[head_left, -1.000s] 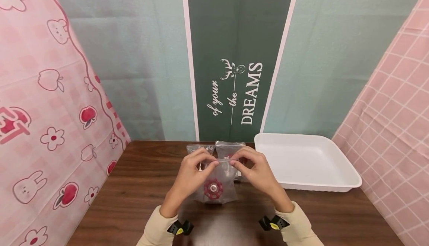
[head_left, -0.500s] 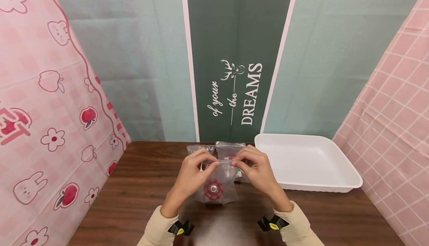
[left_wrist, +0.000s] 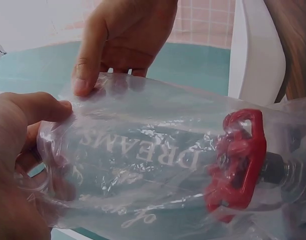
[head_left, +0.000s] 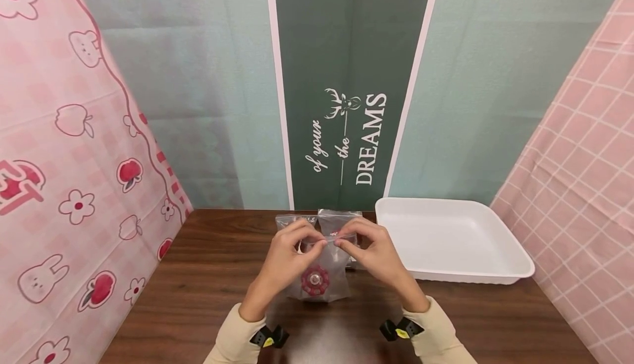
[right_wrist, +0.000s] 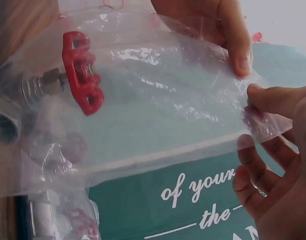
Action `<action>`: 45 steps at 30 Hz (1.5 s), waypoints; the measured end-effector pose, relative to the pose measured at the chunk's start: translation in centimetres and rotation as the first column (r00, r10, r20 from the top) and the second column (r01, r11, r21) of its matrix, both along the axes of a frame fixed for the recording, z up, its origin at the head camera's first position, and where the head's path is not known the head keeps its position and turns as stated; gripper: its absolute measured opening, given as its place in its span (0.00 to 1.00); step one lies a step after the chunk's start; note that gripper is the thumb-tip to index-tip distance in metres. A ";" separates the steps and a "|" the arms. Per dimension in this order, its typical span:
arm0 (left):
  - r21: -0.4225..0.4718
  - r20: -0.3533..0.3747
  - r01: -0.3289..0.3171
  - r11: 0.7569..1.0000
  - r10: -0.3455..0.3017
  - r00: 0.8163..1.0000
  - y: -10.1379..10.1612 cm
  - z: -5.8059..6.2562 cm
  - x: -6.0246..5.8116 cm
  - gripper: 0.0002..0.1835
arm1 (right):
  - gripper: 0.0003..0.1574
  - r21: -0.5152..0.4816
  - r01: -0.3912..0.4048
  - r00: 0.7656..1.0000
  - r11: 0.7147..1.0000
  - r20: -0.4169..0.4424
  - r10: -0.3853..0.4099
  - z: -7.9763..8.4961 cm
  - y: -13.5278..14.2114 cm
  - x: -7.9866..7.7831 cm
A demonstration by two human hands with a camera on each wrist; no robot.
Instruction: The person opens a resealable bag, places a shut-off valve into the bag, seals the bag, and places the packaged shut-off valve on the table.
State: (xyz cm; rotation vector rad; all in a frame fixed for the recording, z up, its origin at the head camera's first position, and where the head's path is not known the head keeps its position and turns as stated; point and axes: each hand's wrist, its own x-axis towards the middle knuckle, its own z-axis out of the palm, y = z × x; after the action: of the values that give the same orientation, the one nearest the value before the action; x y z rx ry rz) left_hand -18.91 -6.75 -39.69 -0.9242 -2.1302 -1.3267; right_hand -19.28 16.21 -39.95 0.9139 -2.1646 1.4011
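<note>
A clear zip bag (head_left: 335,281) stands at the middle of the table, holding a metal valve with a red handwheel (head_left: 315,280). My left hand (head_left: 291,256) pinches the bag's top edge between thumb and fingers. Close beside it, my right hand (head_left: 375,255) pinches the same edge, thumb toward me. In the left wrist view the red handwheel (left_wrist: 239,162) and part of the valve's grey stem (left_wrist: 273,169) show through the plastic. The right wrist view has the valve's metal body (right_wrist: 30,90) at the left, blurred by the bag.
Behind the hands are two more clear zip bags, one at the left (head_left: 296,220) and one at the right (head_left: 339,217), partly hidden. A white tray (head_left: 453,237) stands on the right of the brown wooden table (head_left: 218,276). Printed cloths hang around the table.
My right hand has slid a little left along the bag's top edge, so the fingertips of both hands are closer together. The bag and valve have hardly moved.
</note>
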 end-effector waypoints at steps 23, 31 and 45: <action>-0.063 -0.035 -0.033 0.997 0.030 0.999 0.7 0.2 -0.1 0.02 | 0.06 -0.014 -0.017 0.999 1.000 -0.043 0.017 0.0 0.0 -0.1; -0.058 -0.020 -0.048 0.997 0.047 0.999 1.0 0.0 -0.1 0.05 | 0.11 -0.037 -0.003 0.999 0.999 0.042 0.004 -0.5 0.8 0.1; -0.069 -0.019 -0.041 0.997 0.039 0.999 1.3 -0.1 -0.2 0.02 | 0.13 -0.100 -0.001 0.998 0.995 -0.057 -0.005 -0.6 0.6 0.1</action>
State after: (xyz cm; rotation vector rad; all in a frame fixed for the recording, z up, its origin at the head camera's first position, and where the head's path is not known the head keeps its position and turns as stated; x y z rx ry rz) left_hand -19.11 -5.50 -39.80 -0.9127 -2.1820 -1.2271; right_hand -19.21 16.86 -40.55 0.9037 -2.0337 1.4505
